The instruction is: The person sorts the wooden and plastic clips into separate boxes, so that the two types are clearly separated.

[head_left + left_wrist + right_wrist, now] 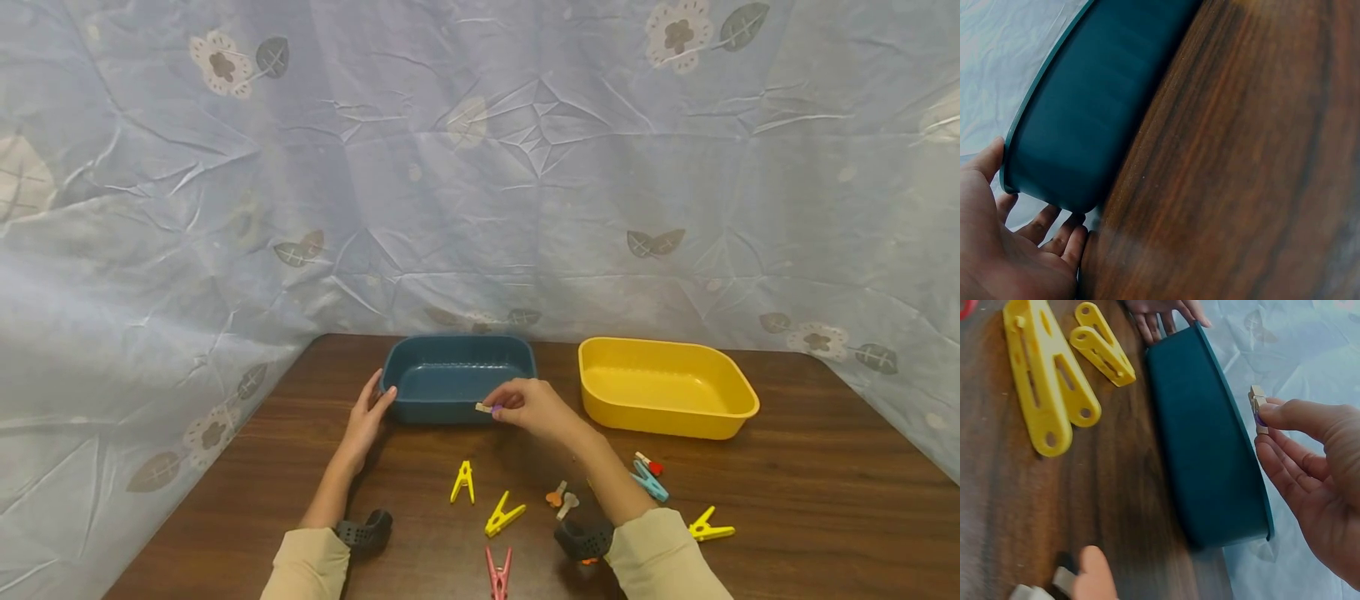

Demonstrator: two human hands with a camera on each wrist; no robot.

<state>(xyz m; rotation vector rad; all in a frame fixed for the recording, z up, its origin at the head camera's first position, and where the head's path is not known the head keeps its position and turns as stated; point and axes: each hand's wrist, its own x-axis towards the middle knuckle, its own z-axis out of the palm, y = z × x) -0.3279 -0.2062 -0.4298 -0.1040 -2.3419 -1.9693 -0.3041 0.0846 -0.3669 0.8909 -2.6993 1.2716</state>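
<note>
My right hand [536, 408] pinches a small wooden clothespin [1257, 406] between thumb and fingers, with a bit of purple on it. The clothespin is over the near rim of a dark blue plastic tub [450, 411]. At the tub's left end is my left hand [365, 421]. In the left wrist view its thumb [990, 157] touches the rim, while the fingers [1041, 225] rest fairly straight against the outer end wall.
A yellow tub [667, 419] stands to the right. Nearer lie yellow clothespins [463, 482], a pink clothespin [498, 575] and a light blue clothespin [649, 482]. Small wooden clothespins with orange [555, 497], grey [567, 505] and red [652, 467] decorations lie around the right forearm.
</note>
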